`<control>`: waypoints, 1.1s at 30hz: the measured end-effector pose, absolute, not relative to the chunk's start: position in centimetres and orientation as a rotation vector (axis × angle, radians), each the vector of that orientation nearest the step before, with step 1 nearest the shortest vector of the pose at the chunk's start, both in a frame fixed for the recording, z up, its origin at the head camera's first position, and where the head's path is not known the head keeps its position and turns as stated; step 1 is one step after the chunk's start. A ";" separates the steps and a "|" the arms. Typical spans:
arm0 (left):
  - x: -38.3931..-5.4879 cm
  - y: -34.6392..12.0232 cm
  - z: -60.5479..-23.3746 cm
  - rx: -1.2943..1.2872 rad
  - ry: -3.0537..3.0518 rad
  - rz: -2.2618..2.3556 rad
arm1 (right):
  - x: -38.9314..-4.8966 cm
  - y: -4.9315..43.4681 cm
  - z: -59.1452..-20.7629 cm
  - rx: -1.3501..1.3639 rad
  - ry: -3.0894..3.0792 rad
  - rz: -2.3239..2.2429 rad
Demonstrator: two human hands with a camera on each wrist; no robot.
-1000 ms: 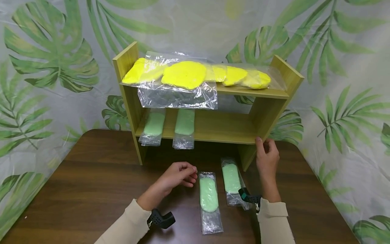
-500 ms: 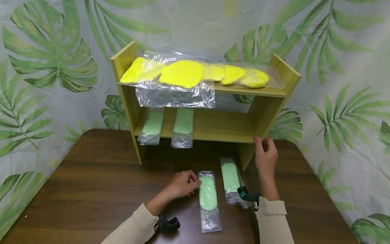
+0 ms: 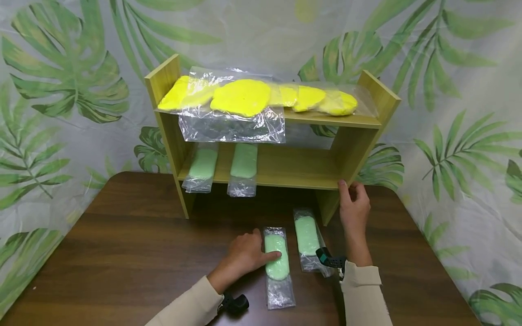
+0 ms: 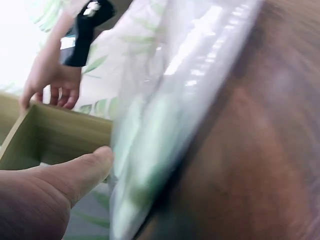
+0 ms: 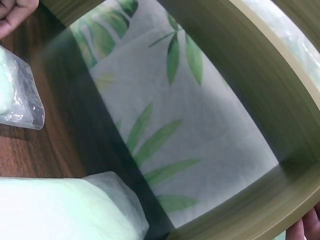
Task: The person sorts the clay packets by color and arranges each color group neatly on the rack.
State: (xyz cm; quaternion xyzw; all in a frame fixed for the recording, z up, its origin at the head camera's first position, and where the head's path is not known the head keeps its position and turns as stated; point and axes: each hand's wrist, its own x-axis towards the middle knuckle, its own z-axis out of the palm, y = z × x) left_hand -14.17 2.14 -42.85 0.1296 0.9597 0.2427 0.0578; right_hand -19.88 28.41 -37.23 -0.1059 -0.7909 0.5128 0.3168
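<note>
A pale green oblong slab in a clear plastic bag [image 3: 277, 271] lies on the table. My left hand [image 3: 244, 253] is at its left side, the thumb stretched across the slab and the other fingers partly hidden; whether they pinch it I cannot tell. In the left wrist view the thumb [image 4: 92, 165] points at the blurred bag [image 4: 155, 130]. My right hand [image 3: 355, 203] grips the right side panel of a small wooden shelf [image 3: 293, 167], thumb at the front edge. A second bagged green slab [image 3: 306, 235] lies between the hands.
Two bagged green slabs, a left one [image 3: 203, 164] and a right one [image 3: 244, 161], hang partly over the middle board's edge. Several yellow bagged lumps [image 3: 241, 97] lie along the top board. The brown table [image 3: 102, 253] meets a leaf-patterned cloth [image 3: 261, 31] behind.
My left hand has moved right and slightly nearer, from beside the closer green slab to having its thumb over it. The right hand keeps its place on the shelf.
</note>
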 end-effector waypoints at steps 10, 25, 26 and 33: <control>-13.9 2.1 -43.2 0.452 2.950 0.662 | -20.1 28.1 -37.5 -0.249 -2.066 1.344; -14.0 2.6 -42.4 0.399 2.896 0.786 | -20.1 28.4 -37.0 -0.253 -2.062 1.348; -14.0 2.7 -42.5 0.392 2.903 0.778 | -20.1 28.4 -37.0 -0.253 -2.064 1.348; -13.9 2.6 -42.8 0.390 2.871 0.913 | -19.9 28.4 -37.2 -0.274 -2.074 1.367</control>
